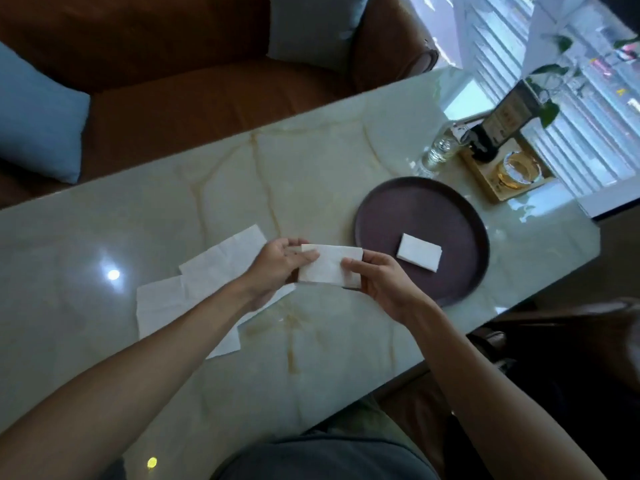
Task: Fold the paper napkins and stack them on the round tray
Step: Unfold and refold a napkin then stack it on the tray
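Note:
A white, folded paper napkin [327, 266] is held above the table between both hands. My left hand [277, 265] pinches its left end and my right hand [375, 277] pinches its right end. To the right lies the dark round tray [384, 216], with one small folded napkin [419, 252] on it. Unfolded white napkins [214, 261] lie flat on the table under and to the left of my left forearm, partly hidden by it.
The glossy marble table [311, 168] carries a glass [438, 152], a dark bottle [485, 143] and a wooden box with a gold-rimmed jar [516, 171] at the far right. A brown sofa [207, 98] with blue cushions stands beyond the table.

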